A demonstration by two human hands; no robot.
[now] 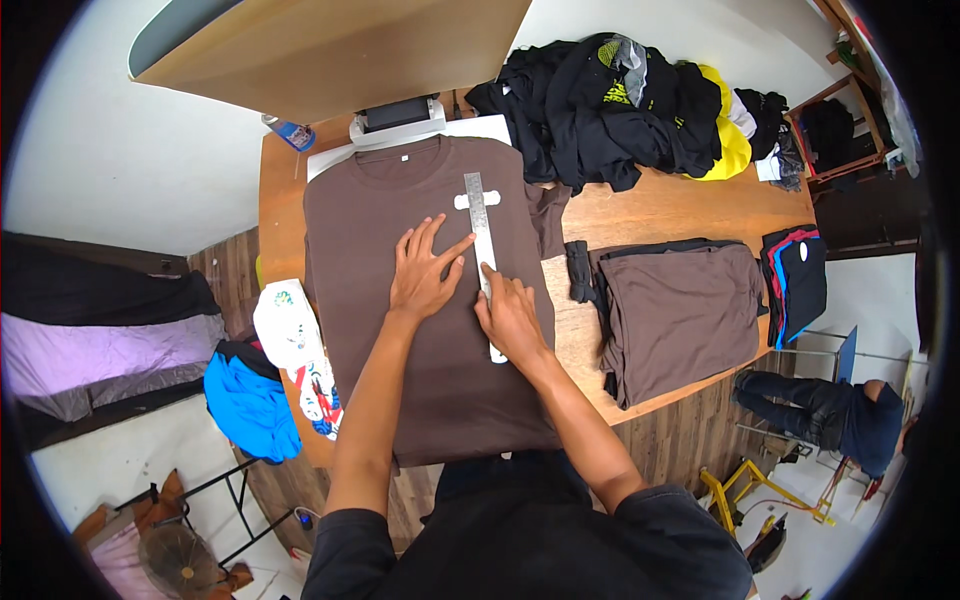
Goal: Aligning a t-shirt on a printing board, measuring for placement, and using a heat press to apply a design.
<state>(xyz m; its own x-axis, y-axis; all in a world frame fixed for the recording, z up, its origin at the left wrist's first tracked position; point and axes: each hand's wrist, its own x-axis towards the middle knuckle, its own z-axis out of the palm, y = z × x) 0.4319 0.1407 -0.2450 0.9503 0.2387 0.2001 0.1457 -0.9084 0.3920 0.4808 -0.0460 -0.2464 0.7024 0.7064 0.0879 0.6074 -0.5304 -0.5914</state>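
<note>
A brown T-shirt lies spread on a white board atop a wooden table. A long straight ruler rests lengthwise on its right half, crossing a small white strip near the chest. My left hand lies on the shirt left of the ruler, fingers spread, fingertips close to the ruler's edge. My right hand holds the ruler's lower part, index finger extended on it and the others curled.
Folded brown garments and a darker stack sit right. Black and yellow clothes pile behind; a beige panel stands at the back. White and blue garments are left. Another person is at far right.
</note>
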